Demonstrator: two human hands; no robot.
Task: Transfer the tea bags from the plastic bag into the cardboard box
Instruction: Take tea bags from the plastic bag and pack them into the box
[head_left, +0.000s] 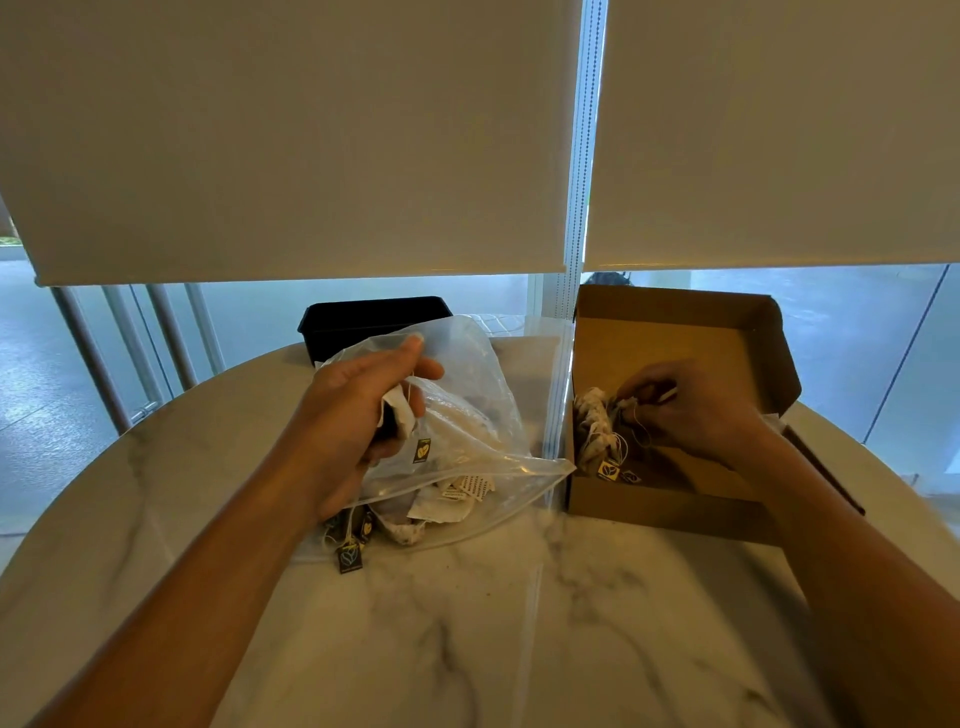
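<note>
The fingers (415, 364) of the left hand (358, 410) are curled shut around a white tea bag (402, 413), its string running down to a small dark tag (422, 450) printed with a yellow heart-like leaf emblem; no wording on it can be read. This hand is held at the open mouth of the clear plastic bag (467, 374), which lies on the marble-patterned tabletop (467, 623) and holds more tea bags (441, 506), some with white paper labels (475, 486) carrying dark lettering too small to be made out. Further dark tags (349, 557) with the same emblem are seen at the near left corner of the bag. The fingers (644, 392) of the right hand (696, 410) are pinched narrowly on a tea bag inside the open cardboard box (675, 509), just beside a row of tea bags (595, 423) stacked along the box's left wall, with two emblem tags (609, 470) lying on the box floor. The box is set just right of the plastic bag. Behind the bag a black container (374, 317) is placed near the tabletop's far edge, and roller blinds (291, 135) are lowered over the window behind.
</note>
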